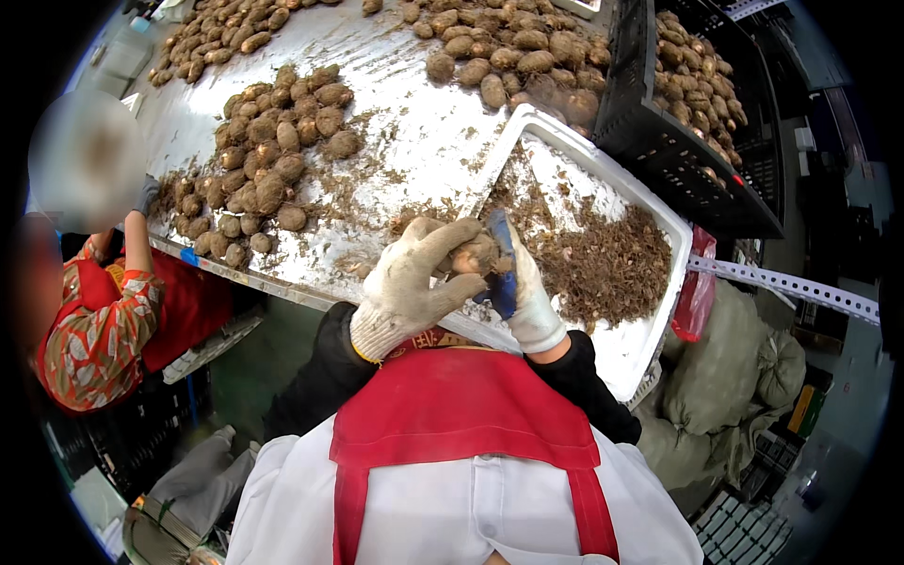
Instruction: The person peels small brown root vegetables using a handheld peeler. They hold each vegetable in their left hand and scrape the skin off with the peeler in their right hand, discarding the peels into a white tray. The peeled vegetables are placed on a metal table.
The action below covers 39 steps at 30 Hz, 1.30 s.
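A taro corm point(474, 256) with a paler, partly bared surface is gripped in my left hand point(417, 279), which wears a cream knit glove. My right hand point(526, 289), in a white glove with a blue coated palm, presses against the corm's right side. Whether a small tool sits inside the right hand cannot be seen. Both hands are over the near left edge of a white foam tray point(674, 236). Brown fibrous peelings point(614, 261) are heaped in the tray. Left of my hands, a pile of hairy taro corms point(268, 155) lies on the metal table point(395, 148).
More taro corms point(522, 56) lie at the back. A black plastic crate point(628, 92) holding corms stands at the right beyond the tray. To the left, a co-worker in a red apron point(92, 289) reaches over the table edge. Full woven sacks point(720, 360) and a red plastic bag point(696, 289) are at the right.
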Available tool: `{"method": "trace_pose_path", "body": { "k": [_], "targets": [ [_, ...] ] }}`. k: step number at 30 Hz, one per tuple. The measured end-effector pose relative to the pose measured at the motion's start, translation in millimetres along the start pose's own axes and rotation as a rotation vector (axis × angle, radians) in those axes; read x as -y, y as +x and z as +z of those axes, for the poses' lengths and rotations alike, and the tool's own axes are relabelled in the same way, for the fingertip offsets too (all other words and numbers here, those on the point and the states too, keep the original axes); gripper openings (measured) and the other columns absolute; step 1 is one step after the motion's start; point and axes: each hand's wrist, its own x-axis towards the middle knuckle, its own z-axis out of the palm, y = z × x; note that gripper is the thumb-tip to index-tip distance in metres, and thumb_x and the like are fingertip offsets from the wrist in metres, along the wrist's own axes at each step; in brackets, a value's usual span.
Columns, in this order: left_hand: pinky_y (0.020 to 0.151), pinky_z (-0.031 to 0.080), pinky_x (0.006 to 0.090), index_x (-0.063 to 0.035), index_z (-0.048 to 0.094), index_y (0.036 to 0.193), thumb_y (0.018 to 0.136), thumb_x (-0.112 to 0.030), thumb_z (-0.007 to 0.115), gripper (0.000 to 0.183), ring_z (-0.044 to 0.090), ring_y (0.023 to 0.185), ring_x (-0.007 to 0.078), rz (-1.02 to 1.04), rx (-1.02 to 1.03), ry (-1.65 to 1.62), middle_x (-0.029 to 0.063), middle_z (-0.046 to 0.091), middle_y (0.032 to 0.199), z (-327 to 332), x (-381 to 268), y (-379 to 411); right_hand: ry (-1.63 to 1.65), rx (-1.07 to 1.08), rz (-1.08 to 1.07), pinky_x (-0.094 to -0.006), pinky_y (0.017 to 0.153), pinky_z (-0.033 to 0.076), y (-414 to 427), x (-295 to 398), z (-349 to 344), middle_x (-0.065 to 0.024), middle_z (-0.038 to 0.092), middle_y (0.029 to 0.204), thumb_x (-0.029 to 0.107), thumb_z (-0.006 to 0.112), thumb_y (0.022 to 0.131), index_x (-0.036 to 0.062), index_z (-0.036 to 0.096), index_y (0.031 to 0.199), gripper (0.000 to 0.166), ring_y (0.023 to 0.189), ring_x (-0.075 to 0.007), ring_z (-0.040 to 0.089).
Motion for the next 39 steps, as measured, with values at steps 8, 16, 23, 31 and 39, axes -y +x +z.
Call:
{"method": "trace_pose_path", "body": {
  "k": [8, 16, 23, 31, 39],
  "targets": [
    [0.066, 0.052, 0.0335, -0.0010, 0.075, 0.103, 0.096, -0.017, 0.063, 0.021, 0.063, 0.073, 0.0200, -0.066, -0.115, -0.080, 0.0089, 0.056, 0.072, 12.7, 8.2, 15.7, -0.178, -0.189, -0.016, -0.0255, 0.056, 0.047, -2.4, 6.4, 19.9, -0.0015, 0.064, 0.080, 0.055, 0.036, 0.110, 0.0008, 0.065, 0.099, 0.063, 0.064, -0.0083, 0.057],
    [0.081, 0.053, 0.0280, 0.0053, 0.071, 0.112, 0.101, -0.015, 0.057, 0.027, 0.065, 0.089, 0.0135, -0.310, -0.099, -0.435, 0.0105, 0.071, 0.106, 10.6, 12.0, 17.5, -0.074, -0.182, 0.067, -0.0229, 0.051, 0.044, -2.1, 12.4, 5.1, -0.0020, 0.066, 0.081, 0.065, 0.039, 0.105, 0.0017, 0.067, 0.101, 0.069, 0.058, -0.0079, 0.056],
    [0.073, 0.057, 0.0347, -0.0035, 0.074, 0.112, 0.090, -0.014, 0.072, 0.024, 0.070, 0.088, 0.0216, 0.053, -0.053, -0.101, 0.0146, 0.067, 0.101, 8.2, -2.6, 10.1, -0.112, -0.207, -0.048, -0.0220, 0.054, 0.044, -4.9, 2.7, -0.4, -0.0016, 0.064, 0.078, 0.065, 0.041, 0.105, 0.0026, 0.068, 0.101, 0.068, 0.059, -0.0072, 0.056],
    [0.064, 0.056, 0.0383, -0.0126, 0.070, 0.096, 0.087, -0.021, 0.076, 0.013, 0.069, 0.074, 0.0274, 0.193, 0.028, 0.397, 0.0056, 0.067, 0.090, 28.6, -4.0, 13.2, -0.004, -0.249, 0.071, -0.0219, 0.061, 0.048, -7.3, -7.4, -9.3, -0.0005, 0.067, 0.089, 0.064, 0.043, 0.105, 0.0041, 0.067, 0.104, 0.065, 0.070, -0.0063, 0.059],
    [0.074, 0.060, 0.0349, -0.0113, 0.067, 0.108, 0.093, -0.014, 0.070, 0.016, 0.072, 0.085, 0.0246, 0.167, 0.142, 0.237, 0.0077, 0.070, 0.100, 44.2, 20.9, -1.8, -0.066, -0.372, -0.108, -0.0201, 0.056, 0.050, -8.7, -10.6, -46.2, -0.0004, 0.068, 0.091, 0.069, 0.049, 0.100, 0.0046, 0.063, 0.119, 0.069, 0.066, -0.0047, 0.060]
  ]
}}
